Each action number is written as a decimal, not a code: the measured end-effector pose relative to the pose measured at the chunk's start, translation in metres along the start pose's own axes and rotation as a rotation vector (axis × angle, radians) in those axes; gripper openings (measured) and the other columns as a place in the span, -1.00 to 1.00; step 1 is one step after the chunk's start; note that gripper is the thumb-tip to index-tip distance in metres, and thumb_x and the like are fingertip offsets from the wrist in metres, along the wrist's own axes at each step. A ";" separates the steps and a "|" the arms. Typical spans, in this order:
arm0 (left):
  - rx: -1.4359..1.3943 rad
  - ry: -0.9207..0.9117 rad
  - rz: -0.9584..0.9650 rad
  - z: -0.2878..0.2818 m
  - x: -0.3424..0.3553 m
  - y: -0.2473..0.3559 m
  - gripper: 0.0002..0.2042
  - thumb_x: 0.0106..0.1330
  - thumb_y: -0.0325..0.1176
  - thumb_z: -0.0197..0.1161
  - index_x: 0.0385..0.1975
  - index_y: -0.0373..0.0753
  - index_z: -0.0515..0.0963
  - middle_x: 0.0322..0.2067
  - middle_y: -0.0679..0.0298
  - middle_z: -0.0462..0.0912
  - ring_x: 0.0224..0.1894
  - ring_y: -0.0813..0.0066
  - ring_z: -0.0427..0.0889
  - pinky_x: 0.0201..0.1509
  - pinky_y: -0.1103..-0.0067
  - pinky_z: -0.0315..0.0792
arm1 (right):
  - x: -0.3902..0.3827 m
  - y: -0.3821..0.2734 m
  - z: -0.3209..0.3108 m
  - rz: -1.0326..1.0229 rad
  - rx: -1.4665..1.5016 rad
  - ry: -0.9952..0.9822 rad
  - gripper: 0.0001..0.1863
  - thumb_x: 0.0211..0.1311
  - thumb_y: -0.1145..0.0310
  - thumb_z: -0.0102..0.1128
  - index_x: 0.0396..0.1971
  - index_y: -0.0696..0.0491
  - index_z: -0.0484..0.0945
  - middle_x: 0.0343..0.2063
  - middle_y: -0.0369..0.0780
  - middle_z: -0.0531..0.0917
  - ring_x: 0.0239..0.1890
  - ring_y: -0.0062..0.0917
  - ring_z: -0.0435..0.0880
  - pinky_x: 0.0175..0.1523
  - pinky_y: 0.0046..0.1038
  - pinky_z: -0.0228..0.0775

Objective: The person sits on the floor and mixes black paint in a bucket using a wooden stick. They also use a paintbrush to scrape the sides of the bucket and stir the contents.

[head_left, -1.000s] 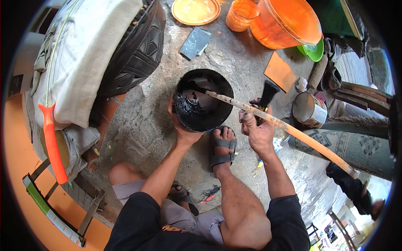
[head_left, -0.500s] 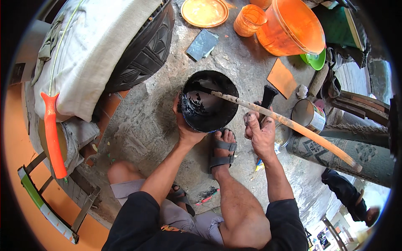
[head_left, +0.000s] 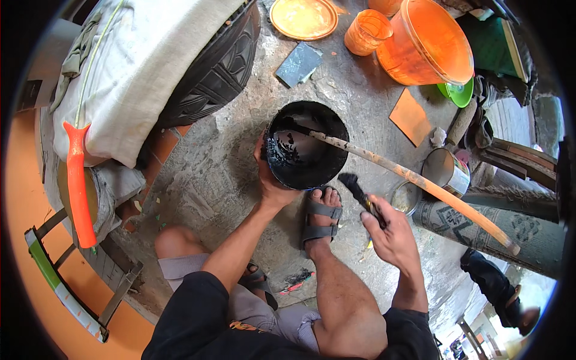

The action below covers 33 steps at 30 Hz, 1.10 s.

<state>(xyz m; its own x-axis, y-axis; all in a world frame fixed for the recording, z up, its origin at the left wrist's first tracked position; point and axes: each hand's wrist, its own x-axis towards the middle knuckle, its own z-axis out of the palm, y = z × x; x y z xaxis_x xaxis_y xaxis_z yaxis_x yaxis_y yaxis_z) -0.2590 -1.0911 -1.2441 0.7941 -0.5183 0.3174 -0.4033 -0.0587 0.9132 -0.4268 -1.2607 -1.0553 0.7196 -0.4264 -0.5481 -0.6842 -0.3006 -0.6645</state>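
Observation:
My left hand [head_left: 275, 187] is wrapped around the left and near side of a round pot [head_left: 320, 173], blackened with paint inside. A long wooden stick [head_left: 414, 176] leans out over the pot's right rim, its dark end inside the pot. To the right of the pot, my right hand [head_left: 391, 235] is closed on the handle of a paintbrush [head_left: 354, 188]. The brush's black bristles point up and left toward the pot, apart from its rim. Part of the handle is hidden by my fingers.
Orange buckets [head_left: 420, 45], an orange lid [head_left: 304, 18], a grey-blue slab [head_left: 299, 63] and an orange tile [head_left: 410, 117] lie beyond the pot. An open tin [head_left: 443, 172] and a rolled mat [head_left: 492, 231] are at right. Someone in dark clothes [head_left: 492, 282] is farther off.
My right hand has moved right and nearer to me. The paintbrush has swung from upright to pointing left, and now shows below the stick. The left hand keeps its hold on the pot.

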 end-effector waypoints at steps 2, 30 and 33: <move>0.055 -0.010 0.028 -0.001 -0.001 -0.002 0.33 -0.24 -0.32 0.76 0.51 -0.34 -0.14 0.39 0.00 0.17 0.43 0.13 0.29 0.48 0.25 0.27 | -0.007 -0.007 -0.006 -0.179 -0.080 0.019 -0.64 0.36 0.42 0.19 0.10 0.22 0.57 -0.33 0.06 0.69 -0.37 -0.08 0.68 -0.18 -0.25 0.51; 0.054 -0.015 -0.118 0.005 -0.007 -0.007 0.34 -0.29 -0.15 0.76 0.48 -0.27 -0.12 0.34 0.00 0.23 0.42 0.07 0.28 0.48 0.16 0.20 | 0.143 -0.053 0.070 -0.546 -0.789 0.079 -0.87 0.05 0.39 0.20 -0.39 0.06 0.64 -0.48 -0.14 0.73 -0.46 -0.29 0.77 -0.37 -0.29 0.59; 0.129 -0.030 -0.068 0.001 -0.005 -0.004 0.33 -0.28 -0.19 0.78 0.47 -0.32 -0.13 0.31 -0.03 0.33 0.34 0.06 0.42 0.44 0.21 0.29 | 0.147 -0.047 0.082 -0.658 -0.778 0.083 -0.89 0.01 0.35 0.26 -0.49 0.04 0.70 -0.61 -0.14 0.73 -0.51 -0.33 0.79 -0.44 -0.32 0.58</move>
<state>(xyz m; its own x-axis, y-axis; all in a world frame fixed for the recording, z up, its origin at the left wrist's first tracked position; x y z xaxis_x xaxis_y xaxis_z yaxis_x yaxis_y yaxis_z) -0.2622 -1.0892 -1.2499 0.8086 -0.5343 0.2464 -0.4055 -0.2025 0.8914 -0.2789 -1.2389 -1.1466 0.9902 -0.0257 -0.1374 -0.0652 -0.9545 -0.2911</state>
